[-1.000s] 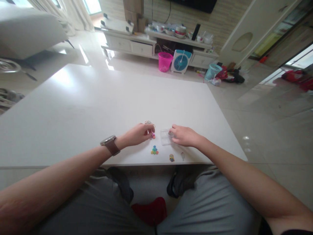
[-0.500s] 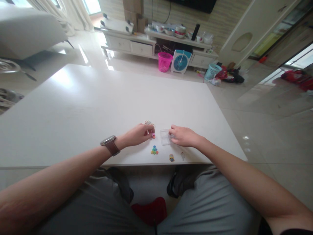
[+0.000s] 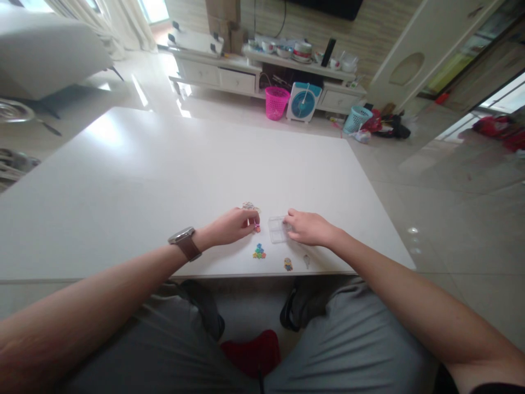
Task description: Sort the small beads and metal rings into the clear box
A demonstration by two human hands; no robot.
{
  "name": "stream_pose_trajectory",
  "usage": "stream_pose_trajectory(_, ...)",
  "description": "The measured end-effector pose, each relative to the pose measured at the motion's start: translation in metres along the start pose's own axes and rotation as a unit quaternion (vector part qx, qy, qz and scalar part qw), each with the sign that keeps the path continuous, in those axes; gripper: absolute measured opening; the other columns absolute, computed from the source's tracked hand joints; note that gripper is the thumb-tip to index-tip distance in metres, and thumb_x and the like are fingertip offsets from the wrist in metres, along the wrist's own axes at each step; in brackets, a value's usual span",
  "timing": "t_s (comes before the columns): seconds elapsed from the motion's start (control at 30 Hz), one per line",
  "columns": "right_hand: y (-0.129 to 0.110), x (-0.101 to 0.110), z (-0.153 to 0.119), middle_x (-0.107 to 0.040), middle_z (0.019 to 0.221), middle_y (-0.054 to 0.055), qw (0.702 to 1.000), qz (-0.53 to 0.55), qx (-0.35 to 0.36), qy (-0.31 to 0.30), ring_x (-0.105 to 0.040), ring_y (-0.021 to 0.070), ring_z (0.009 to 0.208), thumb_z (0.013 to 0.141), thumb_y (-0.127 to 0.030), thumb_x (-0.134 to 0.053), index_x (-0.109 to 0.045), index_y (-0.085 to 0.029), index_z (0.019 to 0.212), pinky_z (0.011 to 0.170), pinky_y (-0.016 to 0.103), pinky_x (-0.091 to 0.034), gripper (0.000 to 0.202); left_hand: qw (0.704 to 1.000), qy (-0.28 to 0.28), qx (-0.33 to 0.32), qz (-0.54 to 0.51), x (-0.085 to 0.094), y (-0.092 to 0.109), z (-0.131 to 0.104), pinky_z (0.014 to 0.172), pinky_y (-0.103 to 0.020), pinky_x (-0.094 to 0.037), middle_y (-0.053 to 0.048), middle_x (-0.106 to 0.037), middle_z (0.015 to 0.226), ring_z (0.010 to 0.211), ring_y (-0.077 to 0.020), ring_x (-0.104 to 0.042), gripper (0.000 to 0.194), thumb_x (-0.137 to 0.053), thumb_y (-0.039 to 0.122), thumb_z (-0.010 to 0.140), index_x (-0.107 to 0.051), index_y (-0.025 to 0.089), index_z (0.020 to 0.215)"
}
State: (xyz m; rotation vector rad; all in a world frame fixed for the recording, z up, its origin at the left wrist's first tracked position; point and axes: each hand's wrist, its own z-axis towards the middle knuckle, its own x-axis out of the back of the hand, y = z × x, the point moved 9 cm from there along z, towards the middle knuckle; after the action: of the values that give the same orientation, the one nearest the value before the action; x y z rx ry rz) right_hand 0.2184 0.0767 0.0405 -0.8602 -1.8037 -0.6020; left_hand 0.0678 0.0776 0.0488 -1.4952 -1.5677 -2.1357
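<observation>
My left hand [image 3: 241,223], with a watch on its wrist, pinches a small pink and orange piece [image 3: 257,227] just above or at the table. Behind its fingers lies a small pile of pale pieces [image 3: 248,206], partly covered by the hand. My right hand [image 3: 305,226] grips the right side of a clear compartmented box [image 3: 276,230]. Nearer the front edge are a cluster of blue, green and yellow pieces [image 3: 259,252], a yellow and blue figure piece [image 3: 288,264] and a small pale piece [image 3: 307,261].
The white table [image 3: 184,164] extends forward and left. Its front edge runs just before my knees. Beyond it stand a pink basket [image 3: 276,103], a blue fan [image 3: 304,102] and a white cabinet [image 3: 237,81]. A red stool [image 3: 256,353] shows between my legs.
</observation>
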Motion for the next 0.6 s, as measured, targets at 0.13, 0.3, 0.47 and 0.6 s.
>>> stream_pose_trajectory(0.13, 0.000, 0.003, -0.001, -0.060, 0.111, 0.010, 1.000, -0.003, -0.008, 0.000, -0.065, 0.0221, 0.091, 0.092, -0.032, -0.050, -0.062, -0.018, 0.112, 0.066, 0.029, -0.046, 0.027, 1.000, -0.001, 0.003, 0.001, -0.001, -0.001, 0.000, 0.062, -0.025, -0.039, -0.001, -0.065, 0.073, 0.066, -0.0135, -0.058, 0.015, -0.053, 0.026, 0.090, -0.066, 0.019, 0.089)
stream_pose_trajectory(0.3, -0.001, 0.006, -0.003, -0.059, 0.112, 0.010, 1.000, 0.002, -0.010, 0.004, -0.063, 0.0214, 0.090, 0.090, -0.030, -0.051, -0.060, -0.019, 0.112, 0.066, 0.029, -0.047, 0.026, 1.000, -0.003, 0.000, 0.010, 0.002, 0.001, 0.000, 0.063, -0.025, -0.040, -0.001, -0.065, 0.074, 0.067, -0.0139, -0.059, 0.016, -0.052, 0.027, 0.090, -0.066, 0.019, 0.088)
stream_pose_trajectory(0.47, 0.003, 0.009, -0.002, -0.057, 0.118, 0.011, 0.998, 0.030, 0.013, 0.047, -0.056, 0.0266, 0.107, 0.080, -0.030, -0.066, -0.057, -0.019, 0.115, 0.083, 0.033, -0.048, 0.038, 1.000, 0.016, 0.014, 0.009, 0.010, -0.003, 0.000, 0.064, -0.025, -0.042, -0.002, -0.068, 0.076, 0.067, -0.0137, -0.060, 0.016, -0.052, 0.027, 0.090, -0.066, 0.018, 0.089)
stream_pose_trajectory(0.6, 0.006, 0.006, 0.000, -0.059, 0.120, 0.013, 0.994, 0.091, 0.033, 0.059, -0.054, 0.0285, 0.112, 0.080, -0.037, -0.069, -0.056, -0.018, 0.120, 0.095, 0.040, -0.045, 0.046, 0.999, 0.031, 0.023, 0.014, 0.014, -0.009, 0.001, 0.062, -0.025, -0.041, -0.001, -0.066, 0.071, 0.064, -0.0131, -0.058, 0.017, -0.053, 0.028, 0.089, -0.066, 0.017, 0.090)
